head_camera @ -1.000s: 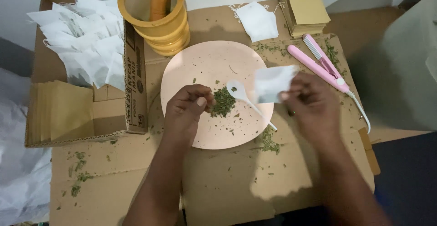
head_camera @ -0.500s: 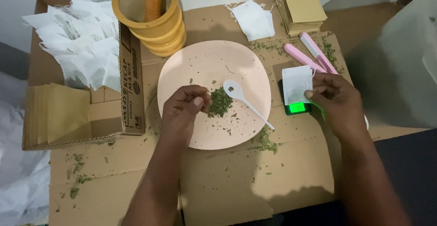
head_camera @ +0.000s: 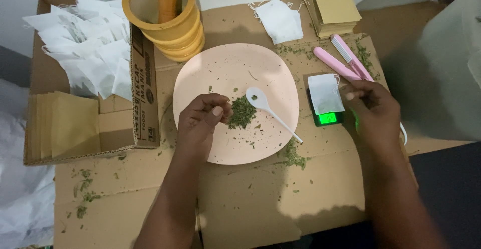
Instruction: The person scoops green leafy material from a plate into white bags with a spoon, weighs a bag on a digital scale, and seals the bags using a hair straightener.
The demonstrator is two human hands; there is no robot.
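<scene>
Far left of the left hand (head_camera: 203, 121): cardboard box (head_camera: 75, 103) with a heap of empty white filter bags (head_camera: 85, 53) and tan sleeves. Up from that hand, yellow mortar (head_camera: 168, 21) with a wooden pestle.

Left hand rests on the pink plate (head_camera: 225, 68), fingers curled together in a pinch at the edge of the dried green leaf pile (head_camera: 242, 112); can't tell if any leaf is between them. White spoon (head_camera: 270, 111) lies just right of it, bowl touching the pile.

Leaf is light, crumbly and scatters easily: take small pinches or scoop it.

Right hand (head_camera: 376, 111) sits at the right edge of the white filter bag (head_camera: 325, 93) lying on a small scale (head_camera: 328, 116) with a lit green display, fingertips drawn together by the bag's corner; grip unclear. Bag is thin, limp, near weightless: hold by an edge or its string.

Behind the right hand: pink sealer (head_camera: 343, 61) and a stack of tan sleeves (head_camera: 333, 1), all on the cardboard worktop (head_camera: 260, 199).
</scene>
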